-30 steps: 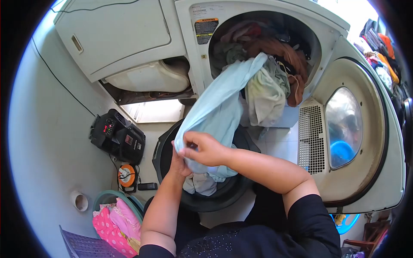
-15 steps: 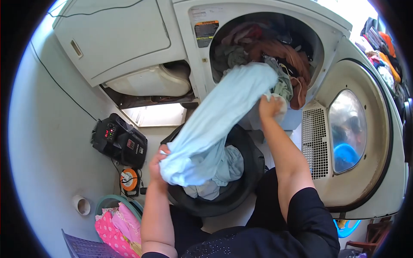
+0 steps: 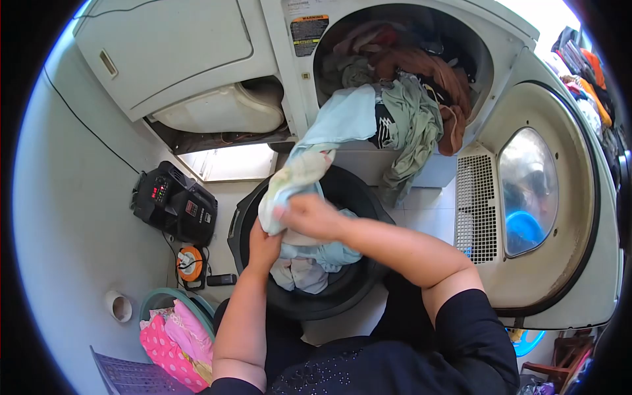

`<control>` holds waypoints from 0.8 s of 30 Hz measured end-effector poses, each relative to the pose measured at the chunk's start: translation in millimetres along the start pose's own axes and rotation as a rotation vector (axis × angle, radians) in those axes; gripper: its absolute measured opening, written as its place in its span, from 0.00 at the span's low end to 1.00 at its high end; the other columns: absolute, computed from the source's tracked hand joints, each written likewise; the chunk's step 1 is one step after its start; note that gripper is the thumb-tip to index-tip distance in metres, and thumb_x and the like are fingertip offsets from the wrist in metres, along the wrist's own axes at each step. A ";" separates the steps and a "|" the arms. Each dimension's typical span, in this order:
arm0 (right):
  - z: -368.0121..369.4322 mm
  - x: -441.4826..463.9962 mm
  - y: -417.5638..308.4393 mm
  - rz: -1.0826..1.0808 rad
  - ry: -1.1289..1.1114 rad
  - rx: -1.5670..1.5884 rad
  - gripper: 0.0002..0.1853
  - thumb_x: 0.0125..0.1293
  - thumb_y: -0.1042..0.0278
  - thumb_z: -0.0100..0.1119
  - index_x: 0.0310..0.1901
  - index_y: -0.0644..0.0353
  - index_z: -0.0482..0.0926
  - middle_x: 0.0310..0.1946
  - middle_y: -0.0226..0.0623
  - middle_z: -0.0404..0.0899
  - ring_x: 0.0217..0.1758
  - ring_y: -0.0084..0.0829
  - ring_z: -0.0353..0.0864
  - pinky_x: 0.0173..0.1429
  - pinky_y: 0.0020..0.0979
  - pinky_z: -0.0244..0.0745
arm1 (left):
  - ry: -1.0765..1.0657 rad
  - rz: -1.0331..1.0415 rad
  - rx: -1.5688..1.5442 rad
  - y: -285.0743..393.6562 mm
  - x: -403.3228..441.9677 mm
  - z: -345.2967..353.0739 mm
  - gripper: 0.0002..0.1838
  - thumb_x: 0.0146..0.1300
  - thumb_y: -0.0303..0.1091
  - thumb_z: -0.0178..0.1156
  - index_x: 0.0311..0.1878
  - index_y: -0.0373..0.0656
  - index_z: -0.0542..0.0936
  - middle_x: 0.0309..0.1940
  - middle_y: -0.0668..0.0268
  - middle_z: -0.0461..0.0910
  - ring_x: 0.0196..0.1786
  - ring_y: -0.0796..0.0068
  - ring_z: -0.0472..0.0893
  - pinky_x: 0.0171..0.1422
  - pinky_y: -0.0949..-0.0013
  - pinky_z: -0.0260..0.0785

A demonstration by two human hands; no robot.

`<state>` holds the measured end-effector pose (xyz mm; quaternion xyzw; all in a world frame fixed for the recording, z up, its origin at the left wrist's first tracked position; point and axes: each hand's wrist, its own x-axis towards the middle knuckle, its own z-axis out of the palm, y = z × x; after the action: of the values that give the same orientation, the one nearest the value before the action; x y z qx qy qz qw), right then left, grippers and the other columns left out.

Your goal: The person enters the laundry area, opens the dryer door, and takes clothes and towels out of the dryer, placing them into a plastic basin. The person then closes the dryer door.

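Over the black tub [image 3: 309, 306], my left hand [image 3: 264, 245] grips a bunch of light blue cloth [image 3: 345, 118] together with a cream cloth [image 3: 305, 168]. My right hand [image 3: 309, 216] is closed against the same bunch, its fingertips blurred. The blue cloth stretches up to the dryer opening [image 3: 490, 62]. Green cloth [image 3: 415, 108] hangs over the opening's lower rim, beside brown cloth [image 3: 454, 131] and a black piece with white marks [image 3: 384, 124]. Light blue and greyish clothes [image 3: 306, 275] lie in the tub below my hands.
The dryer's open door [image 3: 569, 263] stands to the right. A black speaker [image 3: 174, 203], an orange cable reel [image 3: 189, 263] and a dark phone-like object [image 3: 221, 280] are on the left floor. Lower left are a green basin [image 3: 148, 306] with pink clothes and a purple basket [image 3: 131, 375].
My right hand has come back from the dryer to my left hand, bringing the cream cloth. The blue cloth is gathered narrower, and green cloth now hangs lower from the opening.
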<state>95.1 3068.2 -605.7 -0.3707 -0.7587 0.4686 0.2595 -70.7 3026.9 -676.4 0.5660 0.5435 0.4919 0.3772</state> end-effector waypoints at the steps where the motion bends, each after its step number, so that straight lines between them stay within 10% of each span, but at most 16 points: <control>1: -6.9 7.9 14.6 -0.047 0.135 0.244 0.17 0.58 0.56 0.55 0.25 0.64 0.71 0.23 0.34 0.71 0.25 0.27 0.67 0.33 0.28 0.66 | 0.032 -0.043 -0.065 5.7 -0.3 -7.1 0.22 0.46 0.25 0.55 0.49 0.36 0.74 0.45 0.57 0.76 0.43 0.67 0.75 0.48 0.72 0.66; 4: -31.4 45.0 89.4 -0.204 0.856 0.314 0.13 0.56 0.60 0.59 0.29 0.64 0.73 0.26 0.35 0.72 0.26 0.27 0.68 0.33 0.26 0.66 | -0.075 -0.151 -0.236 21.6 -9.5 -28.0 0.23 0.43 0.23 0.56 0.48 0.35 0.75 0.40 0.59 0.79 0.42 0.69 0.76 0.48 0.71 0.67; 5: -44.6 53.6 113.8 -0.191 1.113 -0.155 0.16 0.55 0.62 0.60 0.40 0.65 0.73 0.31 0.39 0.72 0.31 0.30 0.72 0.38 0.27 0.69 | -0.072 -0.143 -0.236 25.6 -13.8 -30.5 0.23 0.43 0.23 0.56 0.48 0.35 0.75 0.40 0.59 0.79 0.42 0.69 0.76 0.48 0.71 0.67; 8: -60.8 63.4 141.9 0.194 1.230 -0.092 0.22 0.55 0.63 0.60 0.48 0.66 0.68 0.39 0.44 0.72 0.39 0.35 0.73 0.46 0.29 0.69 | -0.464 -0.177 -0.350 32.9 -27.7 -29.6 0.23 0.42 0.23 0.58 0.47 0.35 0.75 0.38 0.60 0.79 0.39 0.71 0.76 0.48 0.71 0.67; 12: -60.9 63.0 131.1 0.112 1.025 0.082 0.21 0.56 0.61 0.59 0.48 0.66 0.69 0.40 0.43 0.73 0.38 0.34 0.74 0.45 0.28 0.69 | -0.988 -0.097 -0.058 45.1 -26.8 -17.4 0.21 0.46 0.29 0.61 0.46 0.34 0.75 0.38 0.60 0.79 0.39 0.69 0.76 0.49 0.71 0.67; 20: -42.3 41.1 57.3 0.007 0.631 0.394 0.20 0.58 0.59 0.57 0.46 0.66 0.70 0.41 0.41 0.75 0.36 0.32 0.75 0.44 0.27 0.70 | -0.686 -0.209 0.440 13.0 -8.3 -33.3 0.29 0.45 0.39 0.65 0.51 0.35 0.71 0.48 0.56 0.73 0.45 0.67 0.74 0.54 0.69 0.64; 22: -24.3 23.1 20.9 0.124 0.147 0.131 0.18 0.60 0.61 0.56 0.47 0.65 0.73 0.42 0.41 0.75 0.40 0.28 0.73 0.47 0.26 0.69 | -0.266 0.125 0.286 -43.9 -4.1 -31.1 0.34 0.51 0.47 0.64 0.56 0.35 0.67 0.54 0.54 0.69 0.52 0.62 0.72 0.59 0.64 0.62; 24: -5.5 10.1 0.0 -0.094 -0.254 -0.036 0.19 0.59 0.59 0.59 0.46 0.65 0.74 0.42 0.42 0.75 0.40 0.28 0.73 0.47 0.27 0.69 | -0.378 -0.293 -0.814 -45.9 -9.5 -31.4 0.35 0.56 0.47 0.61 0.60 0.36 0.62 0.56 0.56 0.67 0.55 0.61 0.70 0.62 0.64 0.60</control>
<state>93.2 3079.2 -602.9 -0.2772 -0.8104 0.4853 0.1760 -111.6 3020.0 -714.7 0.3692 0.3024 0.4951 0.7261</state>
